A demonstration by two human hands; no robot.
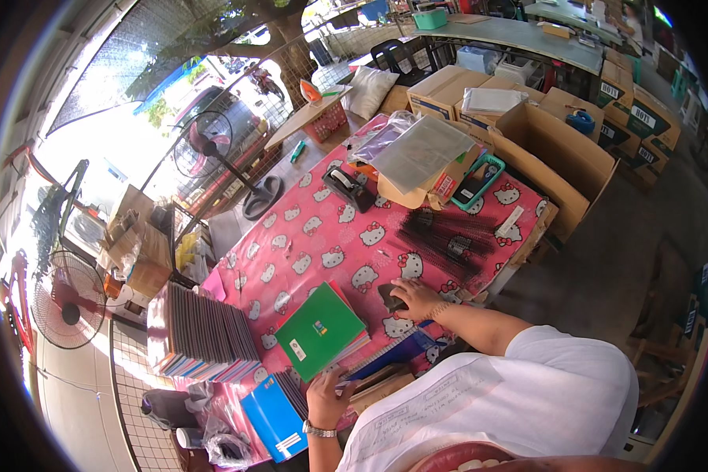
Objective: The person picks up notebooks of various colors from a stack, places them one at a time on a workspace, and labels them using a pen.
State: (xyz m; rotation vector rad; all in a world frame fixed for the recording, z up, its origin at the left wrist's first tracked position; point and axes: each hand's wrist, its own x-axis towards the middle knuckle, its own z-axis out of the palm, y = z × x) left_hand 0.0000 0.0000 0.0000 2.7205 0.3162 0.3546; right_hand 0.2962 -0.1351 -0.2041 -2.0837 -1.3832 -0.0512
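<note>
A green notebook (319, 329) lies tilted on the pink patterned tablecloth, with sheets in red and other colours showing under its edge. My left hand (329, 400) is just below the notebook's near corner, its fingers curled together; what they hold, if anything, is too small to make out. To the right of the notebook, my right hand (417, 299) grips a small dark block-like object (391, 298) on the table. Between my hands, close to my body, lies a long blue item (393, 352) beside brown cardboard pieces (381, 389).
A tall notebook stack (200, 334) and blue notebooks (274, 418) stand at left. Black wire-like strands (448, 240) lie at right. Farther back are a tape dispenser (348, 189), a green tray (480, 182) and an opened cardboard box (558, 157). Fans (204, 145) stand left of the table.
</note>
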